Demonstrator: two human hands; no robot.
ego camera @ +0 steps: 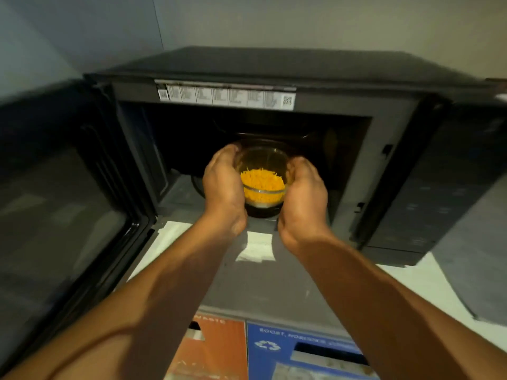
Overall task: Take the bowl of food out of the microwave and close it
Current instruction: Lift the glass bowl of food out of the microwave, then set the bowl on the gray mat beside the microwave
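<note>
A clear glass bowl (262,174) with orange-yellow shredded food sits at the front of the cavity of a black microwave (274,67), over the turntable. My left hand (223,187) cups the bowl's left side and my right hand (303,196) cups its right side. Both hands are wrapped around the glass. The microwave door (63,209) is swung wide open to the left. The bowl's base is partly hidden between my palms.
The microwave stands on a white counter (428,286) with a paper slip (256,248) in front of the opening. Below the counter edge are an orange waste bin panel (211,349) and a blue recycling bin panel (301,349). A wall rises behind the microwave.
</note>
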